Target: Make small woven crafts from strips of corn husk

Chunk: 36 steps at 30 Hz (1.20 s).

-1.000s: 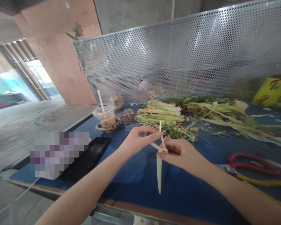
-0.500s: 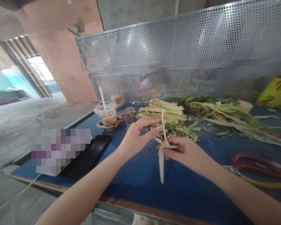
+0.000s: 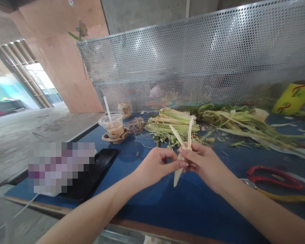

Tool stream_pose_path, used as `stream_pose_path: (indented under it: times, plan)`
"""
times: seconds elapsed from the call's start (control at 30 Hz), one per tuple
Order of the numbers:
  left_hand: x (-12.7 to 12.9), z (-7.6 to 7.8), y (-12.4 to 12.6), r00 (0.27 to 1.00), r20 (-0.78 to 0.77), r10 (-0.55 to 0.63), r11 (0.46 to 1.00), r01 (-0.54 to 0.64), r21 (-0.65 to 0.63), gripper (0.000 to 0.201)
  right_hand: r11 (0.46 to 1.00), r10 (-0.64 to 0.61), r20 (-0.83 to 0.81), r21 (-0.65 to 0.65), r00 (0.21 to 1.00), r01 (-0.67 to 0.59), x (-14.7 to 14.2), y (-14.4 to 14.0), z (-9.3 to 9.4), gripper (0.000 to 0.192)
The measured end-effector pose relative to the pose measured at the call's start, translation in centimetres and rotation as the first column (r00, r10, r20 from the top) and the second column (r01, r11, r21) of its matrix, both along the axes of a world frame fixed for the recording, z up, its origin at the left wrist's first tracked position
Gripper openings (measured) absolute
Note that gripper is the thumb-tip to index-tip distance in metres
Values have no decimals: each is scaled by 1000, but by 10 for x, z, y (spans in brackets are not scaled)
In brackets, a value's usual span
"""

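Note:
Crossed strips of pale corn husk (image 3: 178,135) are held between both hands over the blue tabletop. Two ends stick up in a V, and a wider one points down below the fingers. My right hand (image 3: 205,161) pinches the strips where they cross. Close against it, my left hand (image 3: 157,166) has its thumb and forefinger closed on the downward strip. The fingers hide most of the crossing. Just behind the hands lie green shredded scraps (image 3: 165,139) and a stack of cut husk pieces (image 3: 171,120).
A plastic drink cup (image 3: 113,127) with a straw stands left, by tangled twine (image 3: 136,125). Nearer are a black phone (image 3: 96,176) and a blurred-out object (image 3: 63,166). Red- and yellow-handled pliers (image 3: 274,179) lie right. Loose husks (image 3: 239,123) and a yellow packet (image 3: 293,98) sit before a perforated metal screen (image 3: 193,61).
My left hand has come down and right, from the upright strip to the lower one beside my right hand. The strips have turned, with two ends now up. The camera view has shifted slightly.

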<state>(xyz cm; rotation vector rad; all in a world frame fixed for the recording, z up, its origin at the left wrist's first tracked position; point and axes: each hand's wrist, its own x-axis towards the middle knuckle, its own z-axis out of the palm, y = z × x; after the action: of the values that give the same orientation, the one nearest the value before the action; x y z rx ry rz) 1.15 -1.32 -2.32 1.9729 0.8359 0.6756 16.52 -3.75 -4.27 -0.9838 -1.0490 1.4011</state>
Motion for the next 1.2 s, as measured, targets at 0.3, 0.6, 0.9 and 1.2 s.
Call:
stream_pose_path:
  times: [0.3,0.6,0.9,1.2]
  plan:
    - [-8,4,0,1000,-6,-14,992,14,-124,32,997,49,6,64,999,-49,14,4,8,32]
    - [1,-2,3,972,193,134,979,-100,-178,23,947,-117,404,322,907,-21,25,1,22,16]
    - [6,-2,-3,807,582,96,976,39,-215,26,976,16,216,211,976,-62,15,-1,19,22]
    - [1,-2,0,909,412,60,980,26,-199,28,978,96,227,159,969,-134,16,-3,15,23]
